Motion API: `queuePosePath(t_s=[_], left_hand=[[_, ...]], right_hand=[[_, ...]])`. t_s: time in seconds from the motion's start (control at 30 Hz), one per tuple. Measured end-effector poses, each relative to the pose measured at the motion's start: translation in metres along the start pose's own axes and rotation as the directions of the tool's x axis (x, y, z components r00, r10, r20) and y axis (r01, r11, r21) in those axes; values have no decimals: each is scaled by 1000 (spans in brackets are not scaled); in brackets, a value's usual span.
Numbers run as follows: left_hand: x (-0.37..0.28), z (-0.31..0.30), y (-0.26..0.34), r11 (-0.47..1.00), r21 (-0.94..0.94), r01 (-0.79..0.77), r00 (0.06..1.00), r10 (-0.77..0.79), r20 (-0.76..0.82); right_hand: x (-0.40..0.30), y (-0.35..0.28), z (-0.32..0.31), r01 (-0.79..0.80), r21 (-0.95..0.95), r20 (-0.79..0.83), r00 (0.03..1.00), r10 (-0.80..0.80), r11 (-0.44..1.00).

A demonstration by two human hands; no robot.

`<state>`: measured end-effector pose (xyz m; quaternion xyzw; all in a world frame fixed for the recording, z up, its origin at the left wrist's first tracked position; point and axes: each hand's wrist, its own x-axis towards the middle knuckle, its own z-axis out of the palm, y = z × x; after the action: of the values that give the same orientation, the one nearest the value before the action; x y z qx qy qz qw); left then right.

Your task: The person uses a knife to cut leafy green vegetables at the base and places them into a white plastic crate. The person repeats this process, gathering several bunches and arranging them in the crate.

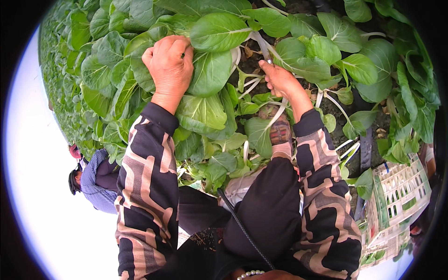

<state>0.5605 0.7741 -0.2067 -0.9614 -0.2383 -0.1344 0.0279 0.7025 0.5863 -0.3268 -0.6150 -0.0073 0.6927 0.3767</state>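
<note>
Broad green leaves of a bok choy plant [212, 71] are bunched in my left hand [170, 61], its fingers curled into them. My right hand [281, 79] grips the handle of a knife [261, 44]. The blade reaches up and to the left, toward the pale stalks [235, 57] at the plant's base. A leaf hides the blade's tip, so I cannot tell whether it touches the stalk. Beneath my right hand, loose leaves with white stems [278, 113] lie over my shoe [280, 129].
Dense rows of leafy greens [101, 73] stretch away on the left. White plastic crates [400, 190] holding greens stand at the right. A black drip hose [366, 148] runs along the soil. Another person [96, 183] bends over the plants at left.
</note>
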Motion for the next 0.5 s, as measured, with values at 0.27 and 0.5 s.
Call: queuePosePath(t_s=[0.27, 0.5], left_hand=[[4, -17, 0, 998, -1, -65, 994, 65, 84], [-3, -18, 6, 996, 26, -82, 995, 81, 51]], right_hand=[[-24, -6, -33, 55, -308, 71, 997, -34, 950], [-55, 30, -38, 160, -388, 5, 985, -172, 908]])
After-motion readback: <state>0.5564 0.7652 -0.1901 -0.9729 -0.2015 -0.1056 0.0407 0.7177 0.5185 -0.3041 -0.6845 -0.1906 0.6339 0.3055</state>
